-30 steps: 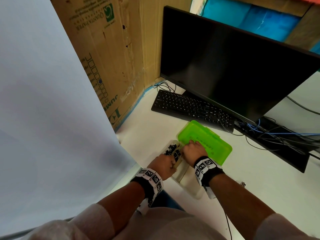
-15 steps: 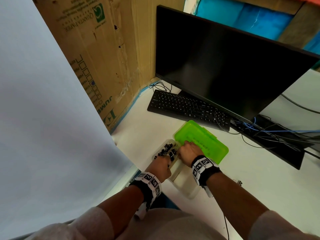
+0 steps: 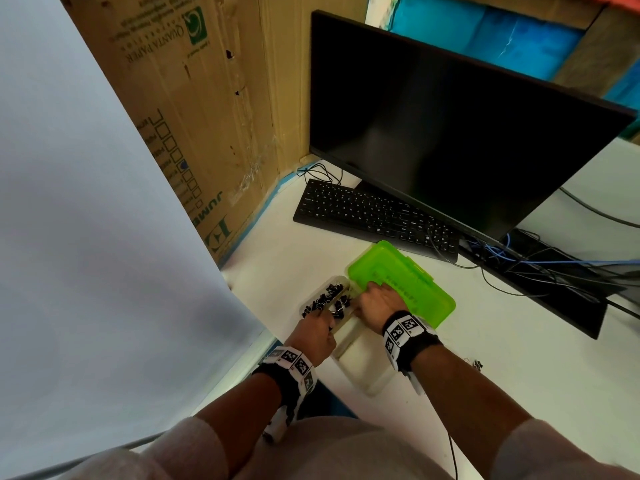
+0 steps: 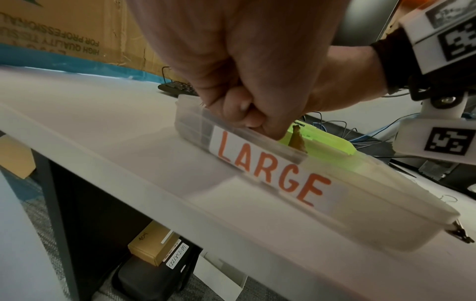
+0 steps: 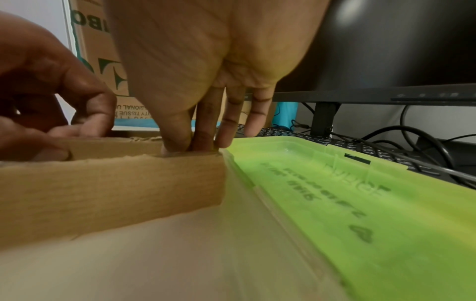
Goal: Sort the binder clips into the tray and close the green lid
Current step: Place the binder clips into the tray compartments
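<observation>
A translucent tray (image 3: 367,375) labelled LARGE (image 4: 268,169) lies on the white desk, its green lid (image 3: 412,282) folded open flat to the right. Several black binder clips (image 3: 325,299) fill the tray's far compartment. A brown cardboard divider (image 5: 110,183) stands across the tray. My left hand (image 3: 327,318) curls over the tray's left rim and pinches the divider's end. My right hand (image 5: 206,146) presses straight fingers down on the divider's top edge beside the lid. The near compartment looks bare.
One loose clip (image 3: 478,364) lies on the desk right of my right forearm. A black keyboard (image 3: 374,216) and monitor (image 3: 450,133) stand behind the lid, cables (image 3: 540,268) trail to the right, and a cardboard box (image 3: 207,116) walls the left.
Both hands stay at the divider in the tray. Only my head view has drifted slightly.
</observation>
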Available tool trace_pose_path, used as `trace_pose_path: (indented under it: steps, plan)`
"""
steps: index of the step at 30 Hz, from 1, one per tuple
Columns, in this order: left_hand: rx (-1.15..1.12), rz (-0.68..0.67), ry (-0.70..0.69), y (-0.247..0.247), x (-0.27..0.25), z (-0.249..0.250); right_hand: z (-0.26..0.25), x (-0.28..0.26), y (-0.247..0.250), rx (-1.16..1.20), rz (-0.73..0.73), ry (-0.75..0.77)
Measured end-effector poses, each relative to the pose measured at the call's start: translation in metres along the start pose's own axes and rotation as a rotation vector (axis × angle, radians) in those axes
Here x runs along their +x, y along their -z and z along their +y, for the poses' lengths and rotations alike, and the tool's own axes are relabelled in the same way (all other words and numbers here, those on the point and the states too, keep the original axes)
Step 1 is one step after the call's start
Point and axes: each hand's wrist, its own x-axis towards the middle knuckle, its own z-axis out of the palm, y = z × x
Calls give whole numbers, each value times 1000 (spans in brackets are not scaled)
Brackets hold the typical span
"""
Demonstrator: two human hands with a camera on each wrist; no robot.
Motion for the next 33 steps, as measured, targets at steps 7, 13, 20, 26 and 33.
trace_pose_path:
  steps: [7, 13, 20, 26, 33]
  plan:
    - [-43, 17, -22, 4, -1, -5, 9, -7, 3, 42, 47, 50]
    - [19, 120, -123, 12, 4, 16, 25, -28, 5, 95, 184, -16]
    - [66, 24, -360, -16, 16, 85, 100, -96, -14, 210, 293, -263]
    - [59, -293, -477, -73, 13, 133, 146, -164, -57, 392, 11, -463]
    - [247, -431, -431, -126, 12, 155, 127, -188, -85, 488, -165, -349]
